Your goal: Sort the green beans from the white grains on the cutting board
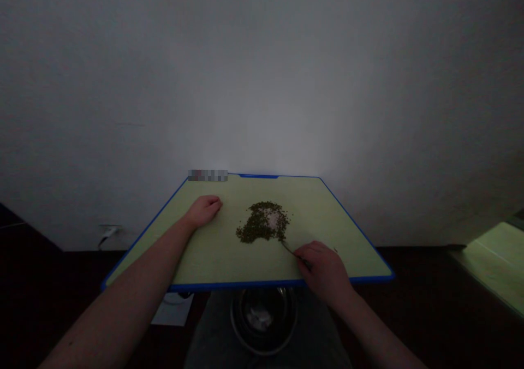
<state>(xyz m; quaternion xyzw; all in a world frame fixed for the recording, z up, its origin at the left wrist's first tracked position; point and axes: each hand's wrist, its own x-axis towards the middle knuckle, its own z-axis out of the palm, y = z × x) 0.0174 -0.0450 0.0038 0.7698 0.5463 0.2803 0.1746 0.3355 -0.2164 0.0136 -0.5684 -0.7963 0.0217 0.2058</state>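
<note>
One left hand [203, 210] curled on cutting board [213, 260], right hand's fingers [315, 255] pinching thin tool [289, 248] by seeds [262, 222]

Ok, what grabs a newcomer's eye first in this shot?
The heap of small dark green seeds sits mid-way on the pale green cutting board with its blue rim. Next, the right hand at the near edge pinches a thin tool toward the heap, while the left hand rests on the board.

Green cutting board [216, 260], dark seed heap [262, 222]

Head-worn view, facing forward and down, onto cutting board [221, 260]
</note>
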